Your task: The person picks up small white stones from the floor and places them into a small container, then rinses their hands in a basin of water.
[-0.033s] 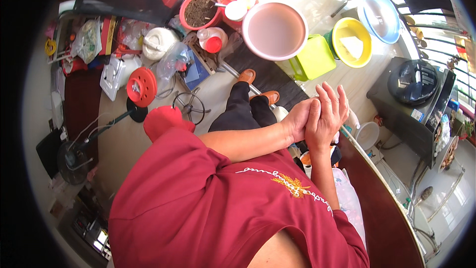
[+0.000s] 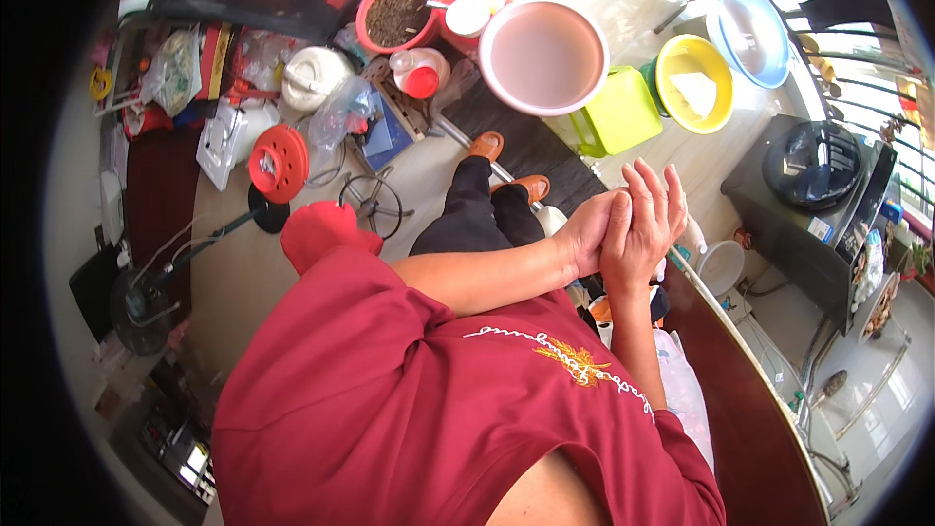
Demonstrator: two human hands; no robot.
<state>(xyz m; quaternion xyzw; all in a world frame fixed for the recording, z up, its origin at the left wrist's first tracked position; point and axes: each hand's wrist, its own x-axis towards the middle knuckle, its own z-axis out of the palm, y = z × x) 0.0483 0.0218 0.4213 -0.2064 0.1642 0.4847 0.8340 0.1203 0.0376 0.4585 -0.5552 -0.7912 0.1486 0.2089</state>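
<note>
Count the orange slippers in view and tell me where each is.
2: the left slipper at the end of the left trouser leg, the right slipper below the right trouser leg. Others could be hidden.

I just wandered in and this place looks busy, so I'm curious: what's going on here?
A person in a dark red shirt has both bare hands together in front of the body, the left hand against the right hand. No object shows in either; whether something small lies between them can't be seen. Beyond the feet stand a pink basin, a bright green bin, a yellow basin and a blue basin, none being touched.
</note>
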